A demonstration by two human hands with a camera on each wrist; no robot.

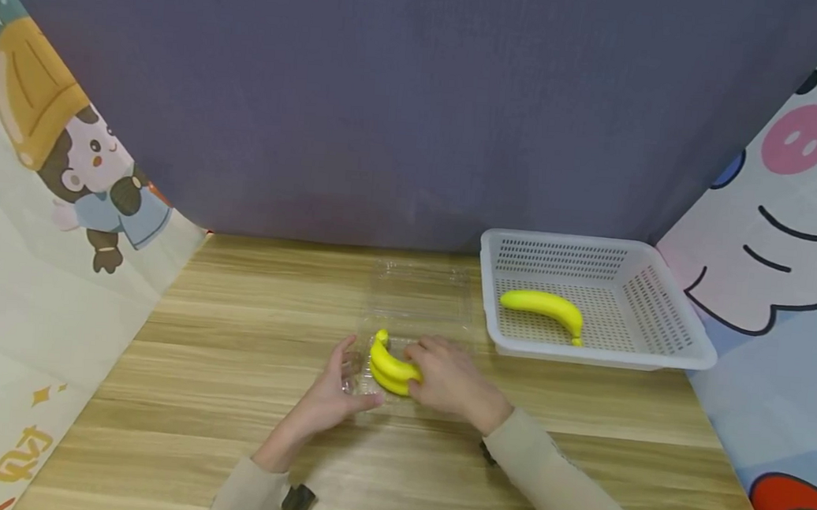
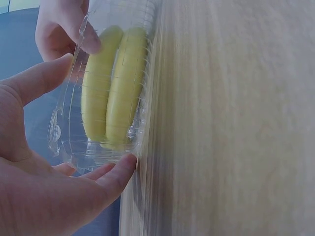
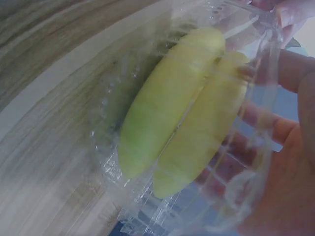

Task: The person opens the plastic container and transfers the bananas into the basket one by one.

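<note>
Two yellow bananas [image 1: 389, 368] lie side by side in the base of a clear plastic clamshell box [image 2: 61, 132], whose lid [image 1: 420, 291] is folded back behind it. My right hand [image 1: 446, 376] reaches into the box from the right and holds the bananas near their right end, with fingers curled over them. At the box's left end, my left hand [image 1: 331, 396] has thumb and fingers spread apart and touches the clear wall. In the left wrist view its fingertips rest by the bottom edge. Part of the bananas is hidden under the right hand.
A white perforated basket [image 1: 601, 354] stands at the back right of the wooden table [image 1: 233, 314], with one more banana [image 1: 547, 306] in it. A dark cloth wall [image 1: 355, 109] rises behind the table, and printed panels stand at both sides.
</note>
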